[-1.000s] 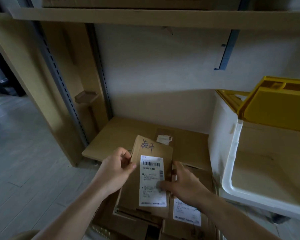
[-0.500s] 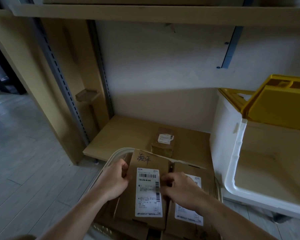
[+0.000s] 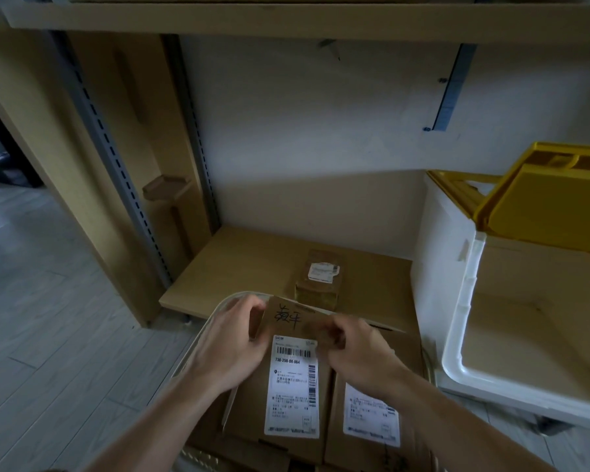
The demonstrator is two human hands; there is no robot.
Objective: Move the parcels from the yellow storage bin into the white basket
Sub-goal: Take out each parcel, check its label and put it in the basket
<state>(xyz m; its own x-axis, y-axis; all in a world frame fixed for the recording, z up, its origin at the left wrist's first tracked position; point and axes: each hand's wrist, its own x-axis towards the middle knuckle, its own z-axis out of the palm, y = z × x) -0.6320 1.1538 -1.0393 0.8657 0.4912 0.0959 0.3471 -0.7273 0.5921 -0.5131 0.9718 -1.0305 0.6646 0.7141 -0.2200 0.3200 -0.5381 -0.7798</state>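
Observation:
A flat brown cardboard parcel point(image 3: 292, 396) with a white shipping label and handwriting near its top lies in the white basket point(image 3: 198, 342) at the bottom centre. My left hand point(image 3: 230, 345) holds its upper left edge with curled fingers. My right hand point(image 3: 358, 356) holds its upper right edge, fingers curled. A second labelled parcel point(image 3: 372, 413) lies beside it on the right, and more cardboard lies beneath. The storage bin point(image 3: 464, 301), white with a raised yellow lid point(image 3: 552, 206), stands open at the right; the part of its inside in view holds no parcels.
A small taped brown box point(image 3: 321, 279) with a white label sits on the low wooden shelf point(image 3: 239, 267) behind the basket. An upper shelf board runs overhead. Metal rack uprights point(image 3: 116, 158) and a wooden side panel stand at the left, with grey plank floor beyond.
The parcel was held tilted up above the stack; now it lies lower and flatter in the basket. Both hands have slid up to its top corners, and the small box behind has come into sight.

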